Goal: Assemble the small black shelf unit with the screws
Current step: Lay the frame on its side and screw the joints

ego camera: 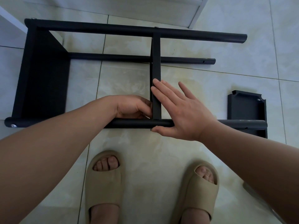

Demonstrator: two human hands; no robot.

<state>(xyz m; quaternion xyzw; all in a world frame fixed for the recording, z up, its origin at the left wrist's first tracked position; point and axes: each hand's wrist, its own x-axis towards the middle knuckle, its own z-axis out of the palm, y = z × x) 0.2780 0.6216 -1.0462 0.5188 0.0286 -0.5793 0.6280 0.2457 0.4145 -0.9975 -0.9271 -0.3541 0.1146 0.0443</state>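
Shelf (47,75): on its side on the floor (210,81).
Left hand (132,107): curled, pinching the mid panel (156,62) near the pole (129,123) (fingertips hidden).
Right hand (181,110): flat, fingers straight against that panel, thumb on the pole.
Spare panel (246,107): right, under the pole's end.

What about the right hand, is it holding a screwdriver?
No, the right hand lies flat and open against the middle shelf panel and the front tube, holding no tool.
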